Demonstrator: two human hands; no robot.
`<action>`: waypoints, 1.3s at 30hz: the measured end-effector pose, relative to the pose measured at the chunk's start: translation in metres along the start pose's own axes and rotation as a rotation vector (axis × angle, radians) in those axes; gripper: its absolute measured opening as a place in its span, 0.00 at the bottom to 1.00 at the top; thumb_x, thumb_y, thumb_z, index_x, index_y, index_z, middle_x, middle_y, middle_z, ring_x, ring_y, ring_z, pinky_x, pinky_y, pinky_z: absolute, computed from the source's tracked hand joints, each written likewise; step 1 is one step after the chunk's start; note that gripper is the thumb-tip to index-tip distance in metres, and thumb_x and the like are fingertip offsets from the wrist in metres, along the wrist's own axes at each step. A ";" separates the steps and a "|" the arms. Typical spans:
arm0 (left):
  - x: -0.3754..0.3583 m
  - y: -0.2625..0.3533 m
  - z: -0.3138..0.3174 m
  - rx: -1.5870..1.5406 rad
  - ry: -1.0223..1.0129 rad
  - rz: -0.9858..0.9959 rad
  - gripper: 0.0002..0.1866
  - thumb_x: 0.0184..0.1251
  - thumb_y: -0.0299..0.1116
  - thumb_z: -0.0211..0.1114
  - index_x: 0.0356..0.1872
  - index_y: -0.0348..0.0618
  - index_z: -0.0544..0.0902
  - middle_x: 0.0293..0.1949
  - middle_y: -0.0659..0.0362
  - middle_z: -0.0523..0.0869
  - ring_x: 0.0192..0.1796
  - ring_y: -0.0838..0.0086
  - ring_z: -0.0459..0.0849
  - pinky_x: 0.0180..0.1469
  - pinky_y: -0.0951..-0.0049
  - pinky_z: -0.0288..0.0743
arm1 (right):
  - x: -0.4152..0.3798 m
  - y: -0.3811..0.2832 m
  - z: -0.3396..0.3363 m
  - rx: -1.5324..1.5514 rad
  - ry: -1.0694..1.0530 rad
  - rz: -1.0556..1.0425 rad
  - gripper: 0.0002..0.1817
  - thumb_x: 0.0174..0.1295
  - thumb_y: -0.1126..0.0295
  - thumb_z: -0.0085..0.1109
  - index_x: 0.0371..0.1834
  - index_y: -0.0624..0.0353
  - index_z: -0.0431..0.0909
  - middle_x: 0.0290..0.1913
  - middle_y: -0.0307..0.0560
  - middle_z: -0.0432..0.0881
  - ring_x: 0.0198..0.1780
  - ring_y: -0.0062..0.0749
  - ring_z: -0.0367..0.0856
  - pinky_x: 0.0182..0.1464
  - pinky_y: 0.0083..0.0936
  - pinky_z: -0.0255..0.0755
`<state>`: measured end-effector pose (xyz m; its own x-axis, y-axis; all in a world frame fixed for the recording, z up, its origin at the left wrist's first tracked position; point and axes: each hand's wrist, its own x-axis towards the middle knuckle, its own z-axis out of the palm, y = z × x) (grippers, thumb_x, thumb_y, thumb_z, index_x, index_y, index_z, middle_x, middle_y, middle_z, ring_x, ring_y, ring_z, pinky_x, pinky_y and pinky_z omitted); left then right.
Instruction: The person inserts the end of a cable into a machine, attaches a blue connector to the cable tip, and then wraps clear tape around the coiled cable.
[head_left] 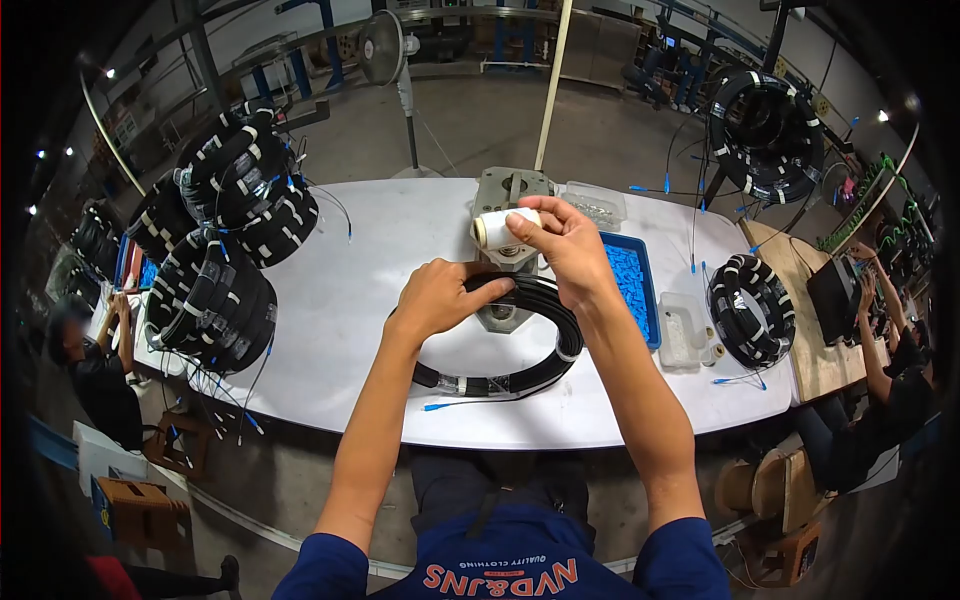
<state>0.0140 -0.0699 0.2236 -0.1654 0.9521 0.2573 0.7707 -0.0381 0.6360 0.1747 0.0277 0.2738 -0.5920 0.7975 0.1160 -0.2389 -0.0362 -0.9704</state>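
A coil of black cable (525, 379) lies on the white table in front of me, with clear wrap at spots and a blue connector (437, 407) at its near edge. My left hand (438, 297) is closed on the coil's far left side, thumb across the top. Above the far side, my right hand (572, 248) grips a roll of white tape (496, 229) between thumb and fingers. A grey metal fixture (513, 187) stands just behind the roll, partly hidden by the hands and coil.
Stacked black coils (215, 310) fill the table's left end. To the right are a blue tray (653, 318) of small blue parts, a clear container (684, 352) and another cable coil (752, 312). Other people sit at both sides. A fan (383, 48) stands beyond the table.
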 end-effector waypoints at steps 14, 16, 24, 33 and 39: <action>0.004 0.005 -0.009 0.175 -0.105 -0.208 0.25 0.61 0.61 0.69 0.39 0.48 0.92 0.27 0.52 0.89 0.34 0.55 0.88 0.37 0.59 0.79 | -0.032 0.018 0.033 0.127 0.165 -0.252 0.23 0.59 0.73 0.76 0.53 0.68 0.75 0.43 0.51 0.86 0.43 0.26 0.86 0.48 0.20 0.80; 0.004 -0.013 -0.003 0.227 0.024 0.001 0.20 0.61 0.54 0.70 0.38 0.47 0.91 0.29 0.49 0.89 0.35 0.51 0.88 0.37 0.57 0.79 | -0.046 0.030 0.039 0.142 0.196 -0.285 0.22 0.59 0.74 0.75 0.53 0.68 0.75 0.44 0.50 0.86 0.44 0.24 0.84 0.48 0.20 0.79; 0.005 -0.002 -0.007 0.067 0.007 -0.211 0.30 0.64 0.65 0.64 0.38 0.45 0.92 0.19 0.49 0.84 0.26 0.55 0.85 0.32 0.58 0.76 | -0.098 0.077 0.067 0.307 0.438 -0.343 0.18 0.67 0.77 0.63 0.58 0.67 0.71 0.48 0.48 0.80 0.48 0.22 0.78 0.53 0.20 0.72; -0.001 -0.007 0.002 0.061 0.046 -0.134 0.32 0.63 0.68 0.64 0.40 0.45 0.92 0.16 0.51 0.83 0.25 0.56 0.85 0.31 0.58 0.76 | -0.094 0.087 0.050 0.687 0.324 0.021 0.06 0.65 0.81 0.62 0.41 0.61 0.75 0.35 0.47 0.82 0.34 0.26 0.84 0.38 0.26 0.83; -0.004 0.002 0.000 0.111 0.051 -0.138 0.26 0.65 0.62 0.66 0.37 0.46 0.91 0.16 0.55 0.83 0.21 0.62 0.81 0.28 0.62 0.72 | -0.099 0.101 0.048 0.586 0.338 0.118 0.12 0.62 0.78 0.70 0.44 0.62 0.77 0.36 0.42 0.82 0.34 0.20 0.82 0.35 0.19 0.79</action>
<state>0.0159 -0.0741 0.2235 -0.3032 0.9290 0.2120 0.8012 0.1281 0.5845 0.1721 -0.0844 0.1741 -0.3896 0.9089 -0.1485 -0.6208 -0.3783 -0.6866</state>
